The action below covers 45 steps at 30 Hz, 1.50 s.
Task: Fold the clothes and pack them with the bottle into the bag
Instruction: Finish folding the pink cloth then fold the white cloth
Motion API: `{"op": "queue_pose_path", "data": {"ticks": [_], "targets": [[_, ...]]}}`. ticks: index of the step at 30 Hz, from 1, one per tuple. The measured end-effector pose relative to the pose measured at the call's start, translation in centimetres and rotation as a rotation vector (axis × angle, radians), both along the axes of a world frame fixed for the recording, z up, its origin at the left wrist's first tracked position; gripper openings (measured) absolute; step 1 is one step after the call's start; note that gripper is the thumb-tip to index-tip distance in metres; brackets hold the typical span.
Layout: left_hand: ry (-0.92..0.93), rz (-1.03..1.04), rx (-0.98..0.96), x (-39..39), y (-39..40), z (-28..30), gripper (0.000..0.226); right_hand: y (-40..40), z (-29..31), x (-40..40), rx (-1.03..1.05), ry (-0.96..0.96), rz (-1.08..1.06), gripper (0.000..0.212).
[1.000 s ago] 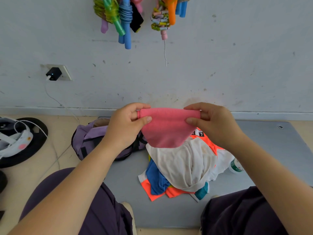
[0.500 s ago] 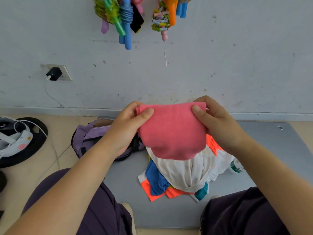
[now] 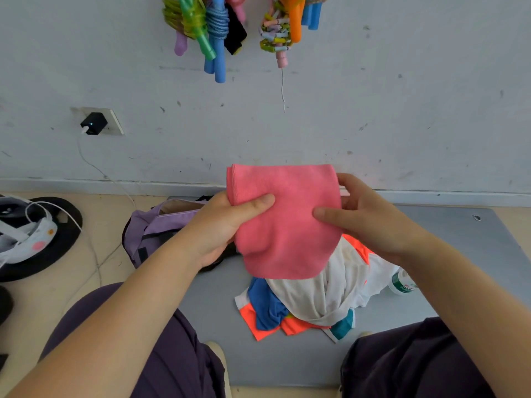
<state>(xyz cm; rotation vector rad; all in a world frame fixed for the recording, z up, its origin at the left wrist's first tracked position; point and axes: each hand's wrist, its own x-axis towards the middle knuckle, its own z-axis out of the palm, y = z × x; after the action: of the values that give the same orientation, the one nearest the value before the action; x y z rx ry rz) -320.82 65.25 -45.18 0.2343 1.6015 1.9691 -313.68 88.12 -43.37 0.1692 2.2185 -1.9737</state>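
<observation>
A folded pink cloth [image 3: 287, 225] hangs upright in front of me. My left hand [image 3: 224, 225] pinches its left edge, thumb across the front. My right hand [image 3: 362, 222] holds its right edge, thumb on the front and fingers behind. Beneath it a pile of clothes [image 3: 310, 300] in white, blue and orange lies on the grey mat [image 3: 448, 254]. A bottle [image 3: 400, 282] with a green label pokes out at the pile's right side, mostly hidden. The open purple bag [image 3: 155, 225] sits on the floor to the left, partly behind my left hand.
The wall rises just behind the mat, with coloured skipping ropes [image 3: 218, 27] hanging on it. A charger [image 3: 93, 123] sits in a wall socket and its cable trails over the floor. A black round object with white gear [image 3: 31, 239] lies at left. My knees frame the mat's near edge.
The pink cloth has gone from a narrow band held at its top corners to a taller flat panel, raised higher. Both hands shifted down onto its side edges.
</observation>
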Motion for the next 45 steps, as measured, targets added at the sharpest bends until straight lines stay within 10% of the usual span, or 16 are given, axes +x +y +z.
{"op": "queue_pose_path", "data": {"ticks": [6,11,15,21,32,37,41,45], "targets": [[0.008,0.215,-0.104,-0.7,0.0,-0.2,0.048,0.1,-0.3,-0.4,0.083,0.090,-0.202,0.037],[0.266,-0.041,-0.073,-0.5,-0.1,-1.1,0.067,0.1,-0.2,-0.5,0.157,0.032,-0.053,0.037],[0.451,-0.017,-0.308,-0.5,0.1,-2.0,0.052,0.2,-0.1,-0.4,0.338,-0.020,-0.011,0.051],[0.488,0.020,-0.406,-1.5,-1.0,-1.5,0.012,1.0,1.0,-0.2,0.415,0.072,0.044,0.013],[0.301,0.086,-0.279,-1.3,-0.9,-0.5,0.047,1.2,1.2,-0.1,-0.042,0.003,0.118,0.042],[0.510,0.335,-0.485,-1.4,-0.3,-0.8,0.020,0.4,0.3,-0.3,0.286,0.123,-0.142,0.027],[0.230,0.121,-0.238,-0.3,1.1,-0.5,0.030,-2.6,-0.8,0.0,0.531,0.399,-0.265,0.019],[-0.158,0.038,0.053,0.6,1.9,-0.2,0.060,-5.0,-1.3,0.6,0.746,0.603,0.084,0.031]]}}
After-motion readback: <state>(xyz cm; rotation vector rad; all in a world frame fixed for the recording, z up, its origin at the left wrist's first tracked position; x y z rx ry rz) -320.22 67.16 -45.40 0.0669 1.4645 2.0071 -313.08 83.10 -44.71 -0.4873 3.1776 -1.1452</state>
